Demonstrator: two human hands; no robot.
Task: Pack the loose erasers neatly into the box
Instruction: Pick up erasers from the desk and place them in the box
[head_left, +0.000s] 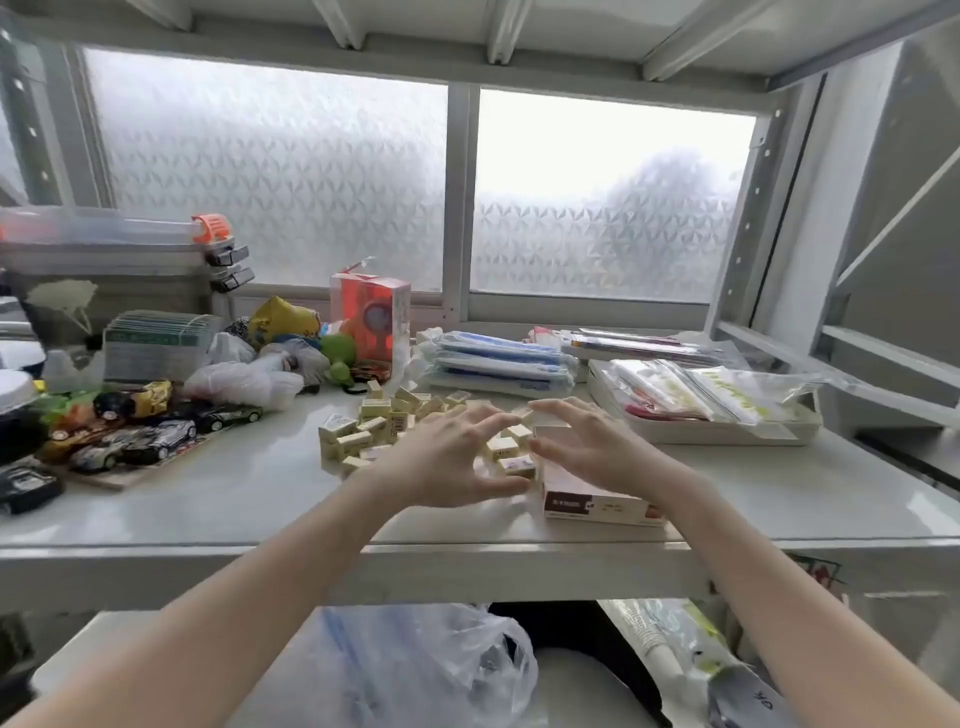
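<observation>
Several small cream-coloured erasers (374, 423) lie scattered in a loose pile on the middle of the white shelf (234, 499). A brown and white cardboard box (587, 503) sits just right of the pile near the front edge. My left hand (441, 462) hovers over the right part of the pile with fingers spread and nothing in it. My right hand (587, 444) is over the box, fingers apart, also holding nothing. A few erasers (506, 449) lie between the two hands, next to the box's left side.
Toy cars (130, 436) on a board sit at the left, with plastic bags and an orange box (371, 317) behind the pile. Stacked blue packets (498, 361) and a white tray of bagged items (727, 431) stand at the back right. A plastic bag (415, 670) lies below.
</observation>
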